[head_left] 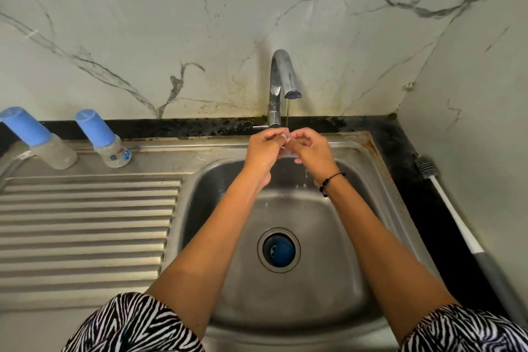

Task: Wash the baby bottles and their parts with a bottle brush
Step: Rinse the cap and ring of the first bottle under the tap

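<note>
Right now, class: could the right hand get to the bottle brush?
Probably yes. The brush lies uncovered on the counter right of the sink, but the right hand is busy pinching a small part under the tap.

No text can be read anywhere in view.

The only print sits on the nearer baby bottle (114, 151), standing on the sink's back ledge (171, 148): a small blue and red graphic low on its clear body, with marks too small and blurred to make out as letters or numbers. The second bottle (54, 151) beside it, further left, shows no legible marking on its cloudy body or blue cap.
</note>
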A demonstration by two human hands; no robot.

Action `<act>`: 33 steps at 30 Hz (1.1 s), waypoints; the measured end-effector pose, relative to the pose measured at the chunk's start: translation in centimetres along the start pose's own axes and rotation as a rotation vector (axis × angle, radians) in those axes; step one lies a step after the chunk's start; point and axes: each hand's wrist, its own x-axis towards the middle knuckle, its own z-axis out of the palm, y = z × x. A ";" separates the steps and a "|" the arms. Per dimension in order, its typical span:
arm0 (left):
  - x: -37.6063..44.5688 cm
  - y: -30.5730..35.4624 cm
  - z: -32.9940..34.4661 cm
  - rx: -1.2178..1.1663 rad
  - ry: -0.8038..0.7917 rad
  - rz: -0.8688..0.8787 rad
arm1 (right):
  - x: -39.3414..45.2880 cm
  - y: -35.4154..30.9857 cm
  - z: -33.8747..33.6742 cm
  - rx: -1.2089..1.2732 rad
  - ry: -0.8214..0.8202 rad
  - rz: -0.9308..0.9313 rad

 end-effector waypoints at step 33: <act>-16.9 -6.1 -13.6 0.225 0.482 -0.012 | -10.5 0.4 10.9 -0.645 -0.410 -0.236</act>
